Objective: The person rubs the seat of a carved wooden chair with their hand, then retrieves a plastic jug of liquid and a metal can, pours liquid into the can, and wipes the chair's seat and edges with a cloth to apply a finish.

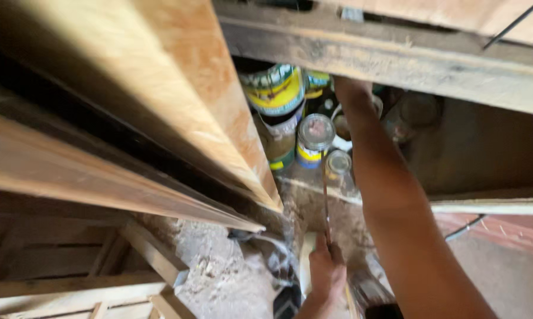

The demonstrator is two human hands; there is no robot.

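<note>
Left hand (327, 273), lower centre, grips a thin rod (325, 204). Right hand (350, 88), upper centre, reaches among paint cans (315, 139); its grip cannot be determined.

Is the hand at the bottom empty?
No, the left hand is closed around a thin, dark rod-like tool that points up toward the small cans.
</note>
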